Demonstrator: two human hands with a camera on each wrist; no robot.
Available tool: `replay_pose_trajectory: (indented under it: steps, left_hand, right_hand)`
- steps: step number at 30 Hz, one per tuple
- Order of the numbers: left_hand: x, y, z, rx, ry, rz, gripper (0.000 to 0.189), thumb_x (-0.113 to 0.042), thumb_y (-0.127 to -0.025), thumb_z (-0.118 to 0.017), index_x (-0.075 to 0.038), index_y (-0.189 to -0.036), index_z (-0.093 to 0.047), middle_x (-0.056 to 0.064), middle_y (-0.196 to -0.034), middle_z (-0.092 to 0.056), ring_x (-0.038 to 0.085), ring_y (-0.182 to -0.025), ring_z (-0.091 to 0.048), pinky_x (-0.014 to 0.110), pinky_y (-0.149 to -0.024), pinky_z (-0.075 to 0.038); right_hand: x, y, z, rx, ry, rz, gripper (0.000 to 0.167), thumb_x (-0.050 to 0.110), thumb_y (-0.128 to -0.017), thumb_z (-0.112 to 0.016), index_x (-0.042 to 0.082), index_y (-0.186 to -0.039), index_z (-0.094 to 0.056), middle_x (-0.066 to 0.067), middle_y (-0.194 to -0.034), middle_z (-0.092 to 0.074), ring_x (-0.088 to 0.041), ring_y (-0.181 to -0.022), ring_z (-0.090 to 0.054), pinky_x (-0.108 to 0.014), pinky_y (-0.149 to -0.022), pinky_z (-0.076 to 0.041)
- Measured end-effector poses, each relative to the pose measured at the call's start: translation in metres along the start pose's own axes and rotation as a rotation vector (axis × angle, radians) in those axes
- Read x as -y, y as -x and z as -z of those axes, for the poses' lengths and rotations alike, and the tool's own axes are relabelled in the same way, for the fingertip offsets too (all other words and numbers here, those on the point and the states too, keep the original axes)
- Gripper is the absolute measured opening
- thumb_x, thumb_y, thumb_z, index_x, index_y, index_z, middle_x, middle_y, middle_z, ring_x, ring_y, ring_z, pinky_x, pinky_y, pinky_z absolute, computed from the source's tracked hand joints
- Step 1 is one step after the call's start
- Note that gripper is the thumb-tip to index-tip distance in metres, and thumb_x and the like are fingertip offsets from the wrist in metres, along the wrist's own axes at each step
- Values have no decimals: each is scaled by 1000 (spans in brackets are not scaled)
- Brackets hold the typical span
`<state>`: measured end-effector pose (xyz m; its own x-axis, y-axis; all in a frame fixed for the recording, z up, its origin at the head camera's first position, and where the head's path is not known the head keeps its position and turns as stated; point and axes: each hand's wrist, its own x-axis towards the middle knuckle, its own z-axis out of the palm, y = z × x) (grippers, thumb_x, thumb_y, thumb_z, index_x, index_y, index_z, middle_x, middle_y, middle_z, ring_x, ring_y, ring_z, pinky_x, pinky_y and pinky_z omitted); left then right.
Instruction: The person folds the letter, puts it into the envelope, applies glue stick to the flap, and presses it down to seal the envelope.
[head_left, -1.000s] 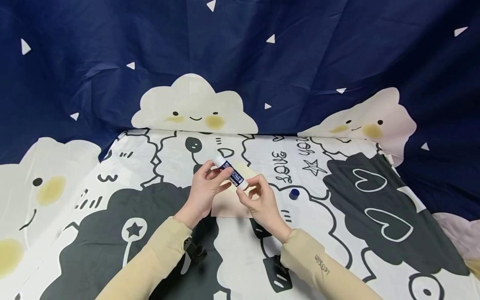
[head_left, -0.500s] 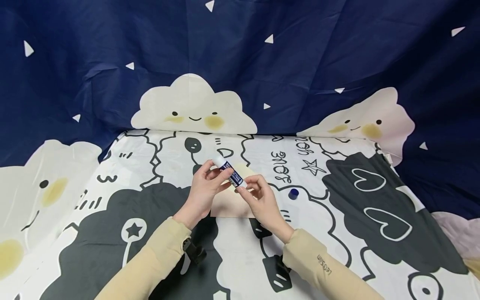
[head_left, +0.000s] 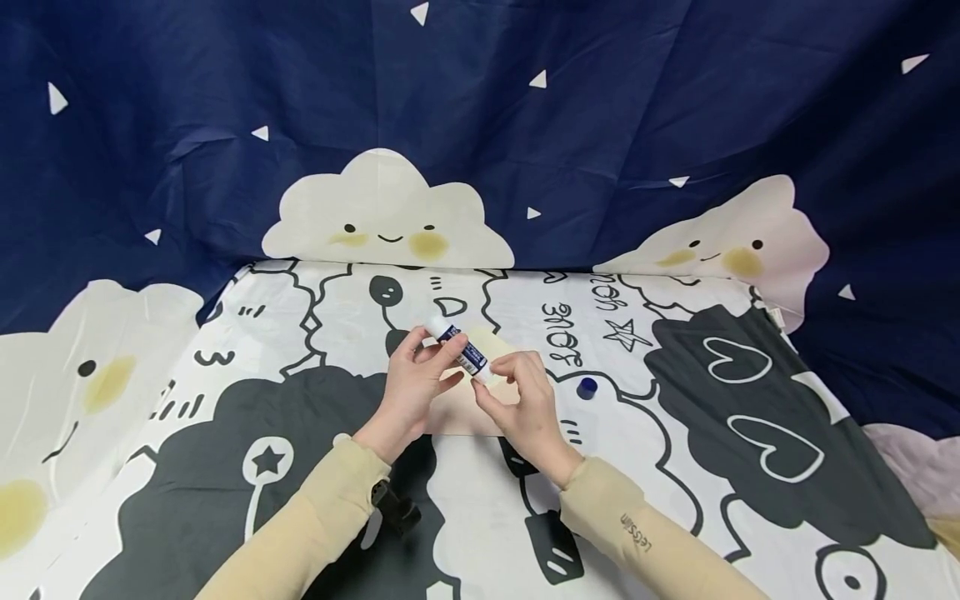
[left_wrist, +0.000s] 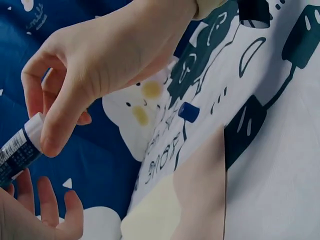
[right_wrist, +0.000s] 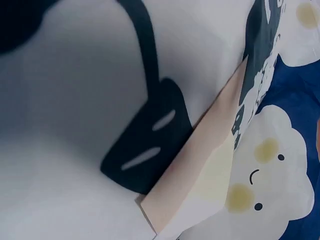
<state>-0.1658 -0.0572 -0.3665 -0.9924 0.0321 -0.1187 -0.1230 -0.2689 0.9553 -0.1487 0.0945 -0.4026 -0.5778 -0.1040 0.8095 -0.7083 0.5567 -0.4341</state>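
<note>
A glue stick [head_left: 468, 356] with a dark blue label and white ends is held at a tilt above the cloth. My left hand [head_left: 408, 396] grips its upper end between thumb and fingers. The thumb and fingers of my right hand [head_left: 531, 408] pinch the white lower end, seen closer in the left wrist view on the glue stick [left_wrist: 17, 155]. Below both hands lies a pale pink envelope [head_left: 457, 412] with a cream flap, partly hidden by them. To the right of my right hand stands a small blue cap [head_left: 587, 388].
A white cloth [head_left: 480, 517] printed with black-and-white cartoons covers the surface. Behind it hangs a dark blue curtain [head_left: 450, 92] with smiling clouds and white triangles. In the right wrist view the envelope [right_wrist: 192, 160] lies against the cloth, its flap spread out.
My right-hand fingers have shifted and opened a little around the glue stick's lower end. The left hand has dipped slightly with the stick; cap and envelope have stayed put.
</note>
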Motion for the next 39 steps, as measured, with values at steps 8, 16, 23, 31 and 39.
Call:
replay_pose_trajectory:
  steps: [8,16,23,31,39]
  left_hand:
    - [-1,0,4,73,9,-37,16,-15,-92,-65,-13,-104,-55,-5,-88,-68,11,-88,-66,48,-96,-51]
    - [-1,0,5,71,-3,-48,17,-15,-92,-65,-11,-106,-56,-4,-87,-67,11,-88,-66,47,-95,-52]
    - [0,1,2,29,-3,-60,18,-15,-90,-67,-12,-104,-57,-6,-83,-67,10,-84,-67,50,-94,-51]
    - [-2,2,-1,8,4,-68,19,-16,-90,-68,-14,-105,-57,-7,-83,-67,10,-85,-66,48,-92,-53]
    - [-4,1,8,104,37,-48,12,-10,-94,-61,-15,-102,-53,-5,-87,-67,10,-85,-65,47,-94,-52]
  right_hand:
    - [7,1,6,187,-454,-538,31,3,-86,-68,-3,-112,-51,-13,-105,-60,-6,-86,-56,-18,-74,-47]
    - [12,-3,6,154,-547,-642,27,-2,-85,-68,-6,-107,-53,0,-97,-57,-5,-81,-57,-16,-74,-48]
    - [7,1,-1,45,-233,-284,28,1,-75,-80,-1,-93,-59,-10,-89,-63,-13,-76,-52,-22,-67,-45]
    - [6,0,-2,37,-151,-242,35,4,-73,-81,1,-100,-58,-4,-93,-62,-16,-80,-53,-22,-66,-44]
    - [10,-4,9,230,-747,-792,28,2,-88,-63,6,-112,-50,13,-80,-67,-2,-78,-62,-17,-69,-48]
